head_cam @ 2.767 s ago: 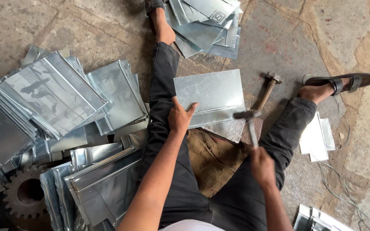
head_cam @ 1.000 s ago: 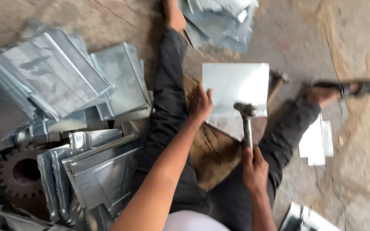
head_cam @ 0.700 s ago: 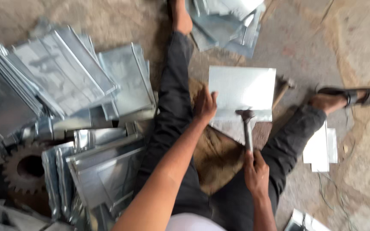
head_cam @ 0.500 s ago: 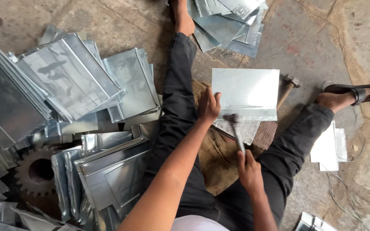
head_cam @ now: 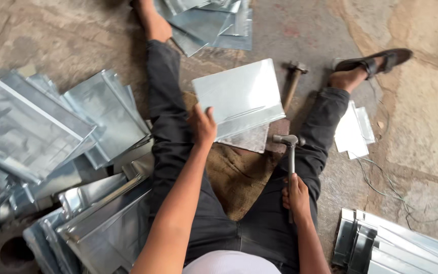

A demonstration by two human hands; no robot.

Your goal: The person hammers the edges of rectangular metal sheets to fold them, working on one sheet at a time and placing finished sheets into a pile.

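my left hand [head_cam: 202, 124] spread flat on the metal sheet's [head_cam: 236, 96] near-left edge, sheet between my legs, my right hand [head_cam: 296, 195] closed round the hammer [head_cam: 290, 149], head just right of the sheet

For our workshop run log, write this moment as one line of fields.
left hand: pressing metal sheet | right hand: gripping hammer, head beside sheet | spare hammer: on floor

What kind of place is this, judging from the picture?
Probably a small sheet-metal workshop, with the work done on the floor. Stacks of folded metal sheets lie on the stone floor, the right hand holds a hammer, and the left hand steadies a metal sheet.
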